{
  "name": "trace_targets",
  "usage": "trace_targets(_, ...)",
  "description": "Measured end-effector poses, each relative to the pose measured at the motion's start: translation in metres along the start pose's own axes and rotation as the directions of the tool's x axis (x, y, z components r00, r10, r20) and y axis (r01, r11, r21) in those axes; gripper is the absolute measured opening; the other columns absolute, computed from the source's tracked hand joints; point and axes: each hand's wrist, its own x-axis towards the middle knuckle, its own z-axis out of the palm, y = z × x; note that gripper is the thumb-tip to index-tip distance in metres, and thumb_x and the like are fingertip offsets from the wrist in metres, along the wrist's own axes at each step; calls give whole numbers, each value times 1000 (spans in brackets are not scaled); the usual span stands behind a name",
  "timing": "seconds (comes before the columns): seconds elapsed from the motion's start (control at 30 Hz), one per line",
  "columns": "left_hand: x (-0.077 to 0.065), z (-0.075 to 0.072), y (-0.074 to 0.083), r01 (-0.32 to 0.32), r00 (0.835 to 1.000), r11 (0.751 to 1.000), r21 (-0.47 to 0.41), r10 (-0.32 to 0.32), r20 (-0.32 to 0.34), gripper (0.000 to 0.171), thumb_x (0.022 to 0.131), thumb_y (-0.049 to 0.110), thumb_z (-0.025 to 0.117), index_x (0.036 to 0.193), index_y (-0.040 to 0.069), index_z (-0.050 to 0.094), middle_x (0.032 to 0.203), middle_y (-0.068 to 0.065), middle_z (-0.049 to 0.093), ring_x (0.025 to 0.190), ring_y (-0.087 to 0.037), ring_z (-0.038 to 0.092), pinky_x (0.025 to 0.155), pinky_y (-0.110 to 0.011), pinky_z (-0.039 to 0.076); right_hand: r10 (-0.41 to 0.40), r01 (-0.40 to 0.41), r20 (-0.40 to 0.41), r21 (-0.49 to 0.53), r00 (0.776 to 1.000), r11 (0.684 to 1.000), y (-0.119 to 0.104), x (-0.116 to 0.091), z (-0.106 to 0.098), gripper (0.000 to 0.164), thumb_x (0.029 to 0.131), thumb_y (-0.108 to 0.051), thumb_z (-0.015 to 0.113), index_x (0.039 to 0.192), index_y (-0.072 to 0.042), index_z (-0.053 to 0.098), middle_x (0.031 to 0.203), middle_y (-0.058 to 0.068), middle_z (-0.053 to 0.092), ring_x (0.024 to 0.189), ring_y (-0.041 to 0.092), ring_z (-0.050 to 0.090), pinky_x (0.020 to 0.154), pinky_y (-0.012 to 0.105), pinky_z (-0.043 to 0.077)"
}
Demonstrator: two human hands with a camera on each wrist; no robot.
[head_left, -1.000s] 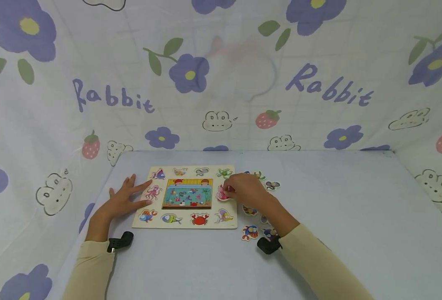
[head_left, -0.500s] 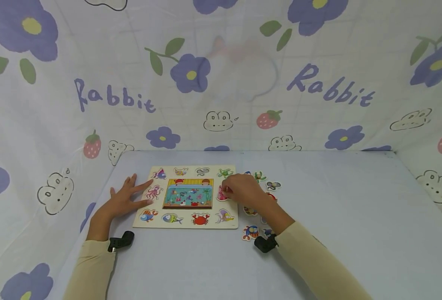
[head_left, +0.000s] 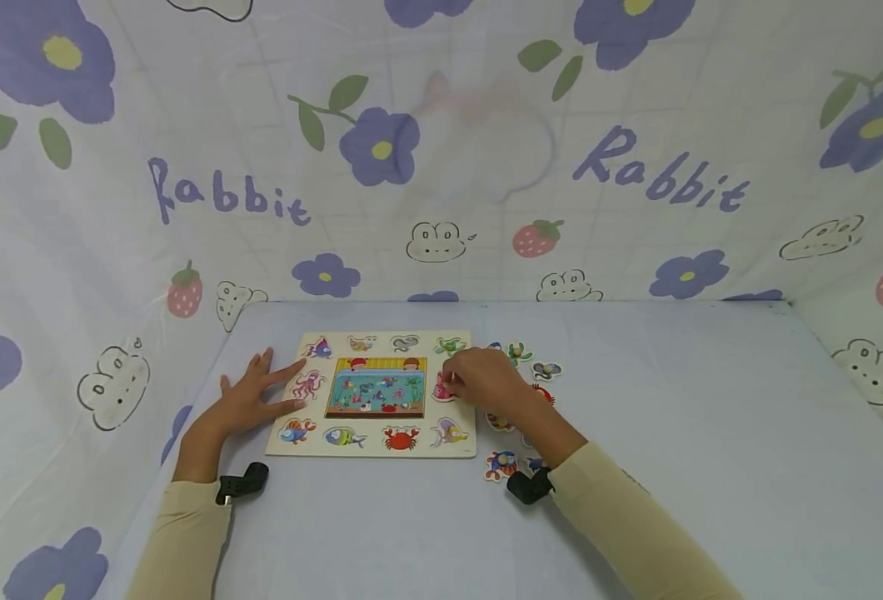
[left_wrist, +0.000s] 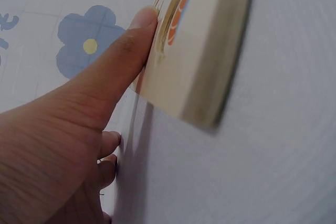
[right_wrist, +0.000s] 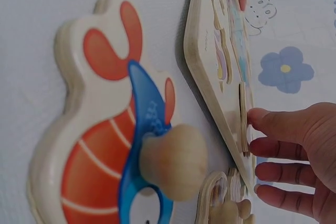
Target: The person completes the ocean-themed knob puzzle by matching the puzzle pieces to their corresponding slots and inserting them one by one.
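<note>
A flat wooden puzzle board with sea-animal shapes around a fish-tank picture lies on the table. My left hand has its fingers spread at the board's left side; in the left wrist view its thumb touches the board near the edge. At the board's right side my right hand pinches a pink puzzle piece, partly hidden by the fingers. From the right wrist view this piece stands a little proud of the board's face, and its knob is hidden behind the fingers.
Several knobbed puzzle pieces lie right of the board, among them a striped orange-and-blue one, a green one and a grey one. Some are partly under my right forearm. A printed cloth hangs behind the table.
My right hand and forearm have shifted slightly left, uncovering a red piece beside the wrist. The pink piece stays at the same part of the board. My left hand holds its place.
</note>
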Motion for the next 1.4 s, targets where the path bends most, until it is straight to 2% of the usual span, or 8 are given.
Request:
trace_targets(0.17, 0, 0, -1, -18, 1000, 1000, -21, 18, -3, 83, 88, 60, 71, 157, 26, 39, 166, -28, 1, 152, -49, -7, 105, -80, -14, -2, 2, -13, 23, 1000, 1000, 1, -2, -1, 18, 95, -26, 74, 111, -17, 78, 97, -5, 74, 77, 11, 55, 70, 27, 48)
trace_targets(0.5, 1, 0, 2, -15, 1000, 1000, -19, 15, -2, 83, 88, 59, 72, 157, 25, 40, 166, -29, 1, 152, -50, -7, 105, -81, -15, -3, 3, -19, 29, 1000, 1000, 2, -6, -2, 17, 93, -26, 76, 107, -18, 79, 96, -5, 74, 78, 12, 56, 70, 28, 49)
trace_targets(0.93, -1, -1, 4, -8, 1000, 1000, -11, 8, -2, 83, 88, 59, 71, 157, 25, 40, 166, -28, 1, 152, -50, -7, 106, -80, -14, 21, -21, 6, 29, 1000, 999, 3, -5, 0, 22, 95, -29, 73, 115, -18, 78, 98, -4, 74, 83, 13, 61, 77, 32, 52)
trace_targets(1.07, -1, 0, 4, -9, 1000, 1000, -13, 9, 2, 83, 88, 59, 71, 157, 24, 40, 166, -28, 1, 152, -50, -7, 105, -81, -14, 35, -35, 3, 21, 999, 999, 6, -12, -4, 27, 95, -30, 73, 120, -19, 76, 102, -4, 74, 88, 14, 64, 77, 33, 54)
trace_targets(1.23, -1, -1, 3, -8, 1000, 1000, -11, 8, 5, 83, 88, 60, 70, 157, 26, 39, 167, -28, 0, 152, -50, -7, 106, -80, -14, 80, -80, 1, 32, 997, 996, 11, -24, -18, 33, 93, -27, 76, 125, -18, 73, 87, -6, 65, 76, 12, 56, 67, 31, 49)
trace_targets(1.4, -2, -2, 2, -4, 1000, 1000, -9, 5, 7, 83, 88, 60, 70, 157, 26, 38, 167, -28, 0, 152, -50, -8, 106, -80, -14, 90, -88, -38, 49, 995, 995, 16, -40, -30, 32, 91, -26, 79, 121, -15, 74, 85, -7, 65, 74, 12, 55, 64, 29, 48)
